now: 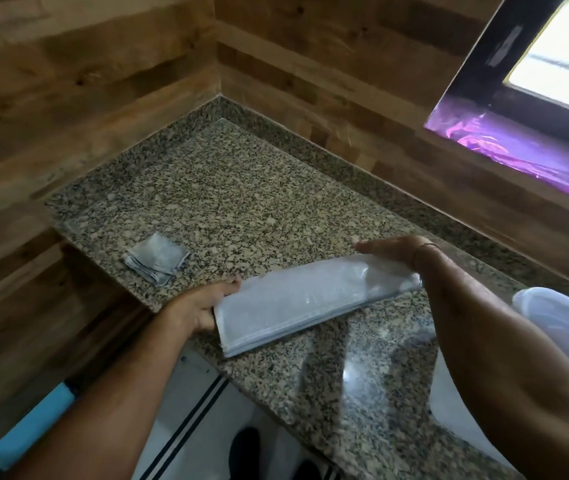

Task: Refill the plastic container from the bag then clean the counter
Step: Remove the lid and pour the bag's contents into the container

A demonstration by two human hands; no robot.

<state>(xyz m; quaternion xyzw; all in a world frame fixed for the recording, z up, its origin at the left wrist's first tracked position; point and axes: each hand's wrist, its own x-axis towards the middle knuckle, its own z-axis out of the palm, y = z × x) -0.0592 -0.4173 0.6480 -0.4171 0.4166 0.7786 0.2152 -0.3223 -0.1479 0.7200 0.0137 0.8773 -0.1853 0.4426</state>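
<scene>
The folded plastic bag (310,299) lay flat on the speckled granite tabletop (241,202) as a long, pale, translucent strip. It ran slantwise from near the front edge up toward the right.

The left hand (200,306) was at the bag's near, short end. Its fingers (206,322) were curled round that edge with the tips hidden under the plastic, and the thumb reached along the far corner.

The right hand (390,249) was at the other end, palm down. Its fingers (369,247) were straight and held together, lying along the bag's far long edge and pressing on it. A thin band (423,249) circled that wrist.

The plastic container (560,313), cloudy white, stood on the tabletop at the right edge of the view. It was just beyond the right forearm, partly hidden by it and apart from the bag.

A folded grey cloth (156,259) rested on the tabletop to the left, near the left hand but not touching it or the bag.

Wooden wall panels (85,81) met in a corner behind the tabletop, and a bright window (567,60) sat in the right-hand wall. Below the tabletop's edge, a light blue object (30,431) leaned at lower left, too blurred to name. A dark shoe (245,448) showed on the pale floor.
</scene>
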